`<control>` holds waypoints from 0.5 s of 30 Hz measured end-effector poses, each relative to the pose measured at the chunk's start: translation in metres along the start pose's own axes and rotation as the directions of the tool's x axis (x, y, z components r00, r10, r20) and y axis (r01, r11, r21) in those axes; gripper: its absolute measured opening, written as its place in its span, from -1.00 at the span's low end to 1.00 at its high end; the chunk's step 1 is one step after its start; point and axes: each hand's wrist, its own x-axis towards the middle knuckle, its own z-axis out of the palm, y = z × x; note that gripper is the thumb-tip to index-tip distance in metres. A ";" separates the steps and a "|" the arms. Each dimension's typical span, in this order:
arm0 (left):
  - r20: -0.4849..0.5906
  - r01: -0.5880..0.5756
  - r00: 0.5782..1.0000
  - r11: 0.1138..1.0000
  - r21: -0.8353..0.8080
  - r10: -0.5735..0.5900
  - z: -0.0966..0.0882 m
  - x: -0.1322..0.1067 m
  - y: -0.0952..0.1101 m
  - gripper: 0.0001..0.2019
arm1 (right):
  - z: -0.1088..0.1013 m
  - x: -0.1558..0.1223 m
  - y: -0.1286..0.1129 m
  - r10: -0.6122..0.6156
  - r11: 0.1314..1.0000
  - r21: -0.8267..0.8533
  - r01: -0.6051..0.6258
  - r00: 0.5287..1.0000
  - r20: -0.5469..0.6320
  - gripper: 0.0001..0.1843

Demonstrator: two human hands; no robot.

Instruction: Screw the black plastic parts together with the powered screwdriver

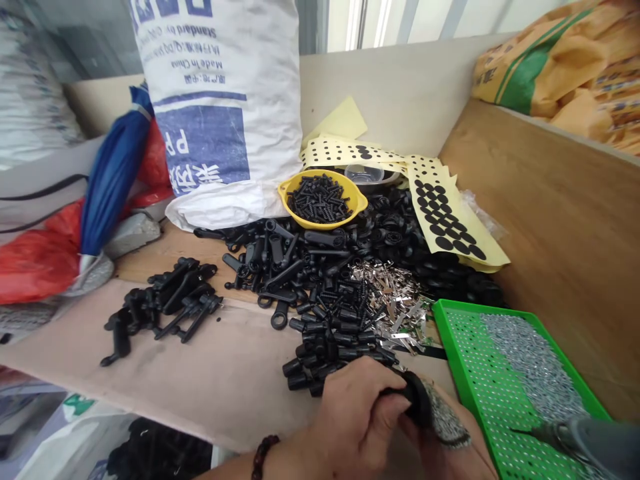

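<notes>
Tabletop [245, 373] spreads across the view, its front edge slanting away to the left, with a wooden side wall [550, 200] bounding the right. A green tray [487, 383] stands just beside the right hand [457, 457], whose grip I cannot make out. Open board lies between a pile of black parts [175, 293] and the left hand [363, 413], closed, thumb and fingers pinching a round black piece [421, 401] near the right hand.

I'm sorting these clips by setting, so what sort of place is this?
Probably a small-parts workshop or factory, judging by the heaped black parts, green tray of metal pieces and yellow bowl of threaded pieces.
</notes>
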 end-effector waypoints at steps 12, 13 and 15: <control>0.180 0.677 0.712 0.596 -0.432 -0.679 0.005 0.008 0.004 -0.67 | -0.022 -0.002 0.034 -0.346 0.891 -0.271 0.364 0.931 0.112 -0.57; 0.176 0.681 0.706 0.590 -0.434 -0.686 0.006 0.007 0.003 -0.66 | -0.021 -0.003 0.035 -0.335 0.898 -0.268 0.349 0.937 0.097 -0.57; 0.114 0.632 0.758 0.681 -0.370 -0.642 0.009 0.005 0.003 -0.69 | -0.021 -0.006 0.037 -0.267 0.938 -0.217 0.272 0.962 0.052 -0.59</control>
